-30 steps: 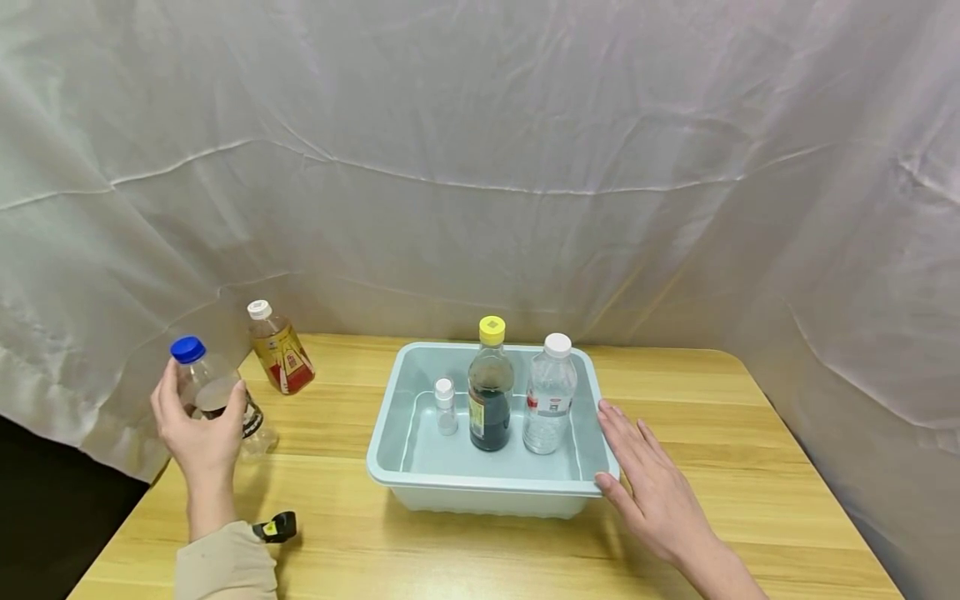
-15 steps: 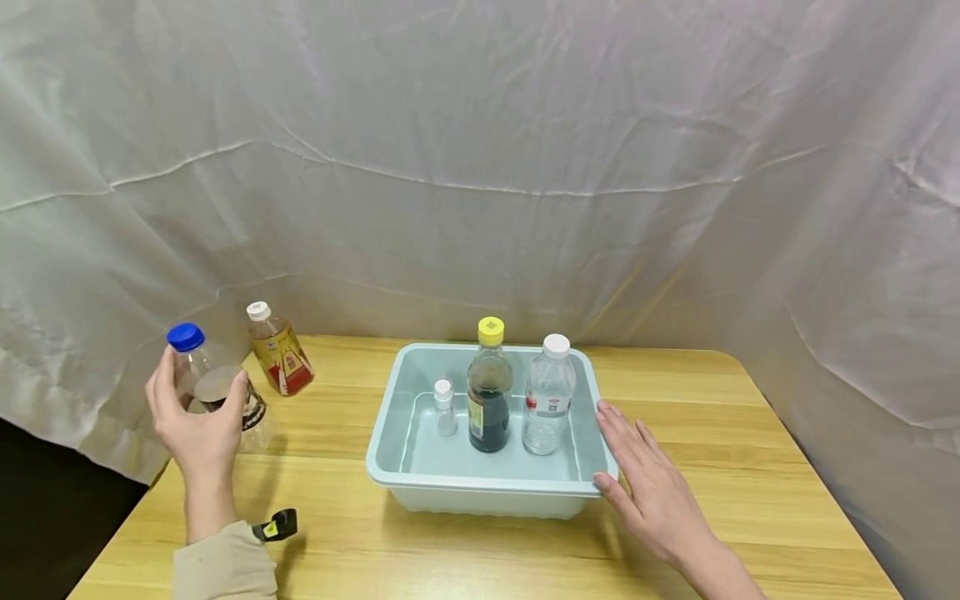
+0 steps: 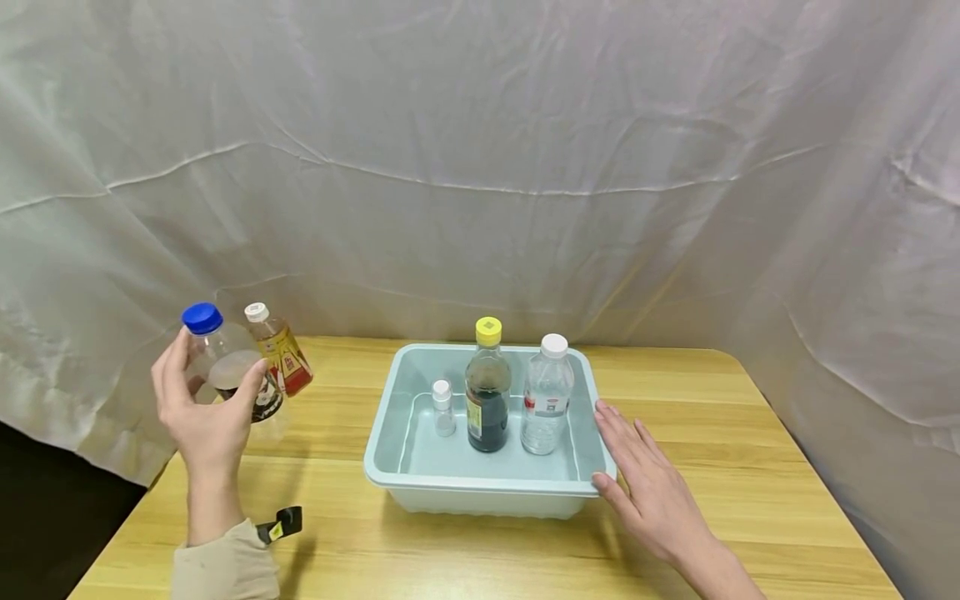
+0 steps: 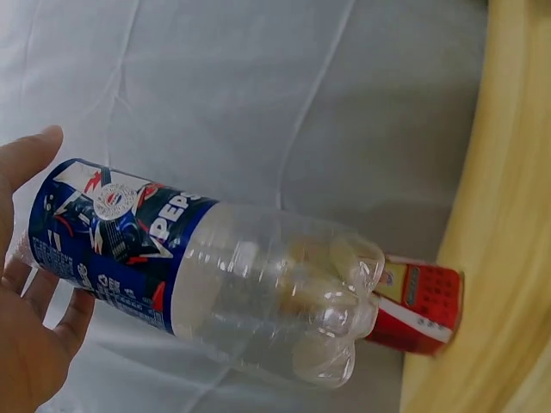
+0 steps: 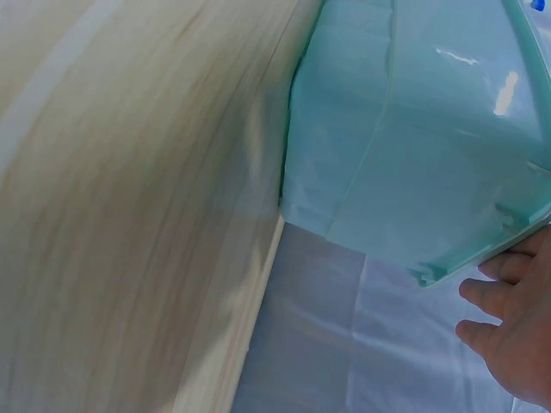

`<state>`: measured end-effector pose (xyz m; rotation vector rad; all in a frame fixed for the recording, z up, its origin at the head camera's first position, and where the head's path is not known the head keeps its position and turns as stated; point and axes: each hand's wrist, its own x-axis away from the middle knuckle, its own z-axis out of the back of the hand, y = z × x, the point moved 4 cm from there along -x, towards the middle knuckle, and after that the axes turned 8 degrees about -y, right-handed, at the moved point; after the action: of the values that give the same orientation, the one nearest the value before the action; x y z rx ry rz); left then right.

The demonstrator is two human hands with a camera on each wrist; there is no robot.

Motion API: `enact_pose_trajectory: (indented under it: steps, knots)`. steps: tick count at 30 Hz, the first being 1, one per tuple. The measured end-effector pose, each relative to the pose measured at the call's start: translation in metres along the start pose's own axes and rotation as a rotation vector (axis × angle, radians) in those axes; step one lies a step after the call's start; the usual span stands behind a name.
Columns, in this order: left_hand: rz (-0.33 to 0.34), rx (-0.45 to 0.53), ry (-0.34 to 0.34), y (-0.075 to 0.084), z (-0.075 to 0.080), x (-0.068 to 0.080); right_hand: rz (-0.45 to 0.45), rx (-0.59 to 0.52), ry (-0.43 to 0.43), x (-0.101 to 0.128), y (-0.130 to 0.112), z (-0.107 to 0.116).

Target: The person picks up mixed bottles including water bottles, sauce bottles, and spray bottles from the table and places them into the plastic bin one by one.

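Observation:
My left hand (image 3: 206,429) grips a clear plastic Pepsi bottle (image 3: 234,360) with a blue cap, thumb on one side and fingers on the other. In the left wrist view the Pepsi bottle (image 4: 250,275) looks see-through below its dark blue label, its base raised above the table. Behind it stands a tea-coloured drink bottle (image 3: 288,358) with a white cap and a yellow and red label, partly covered in this view. My right hand (image 3: 652,496) rests with extended fingers against the right rim of a light blue plastic basin (image 3: 487,481).
Inside the basin stand a small white-capped bottle (image 3: 443,408), a yellow-capped bottle (image 3: 488,408) of dark liquid and a clear white-capped water bottle (image 3: 548,400). A grey-white curtain (image 3: 480,167) hangs behind the wooden table (image 3: 712,417).
My left hand has raised the Pepsi bottle off the table and brought it slightly right, closer in front of the drink bottle. The right hand stays at the basin's rim.

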<state>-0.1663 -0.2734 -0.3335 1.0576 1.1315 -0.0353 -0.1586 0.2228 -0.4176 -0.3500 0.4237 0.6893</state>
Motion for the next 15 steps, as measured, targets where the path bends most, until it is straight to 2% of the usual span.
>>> enact_pose_trajectory:
  steps: [5, 9, 15]
  knots:
    - [-0.006, 0.041, -0.042, 0.006, -0.009, 0.0, 0.005, 0.001, 0.004, 0.0, 0.0, 0.0]
    - [-0.052, 0.078, -0.079, 0.01, -0.016, 0.0, 0.006, -0.001, 0.009, 0.0, -0.001, 0.0]
    - [-0.085, 0.157, -0.105, 0.012, -0.025, -0.002, 0.006, -0.007, 0.011, -0.001, -0.001, 0.001]
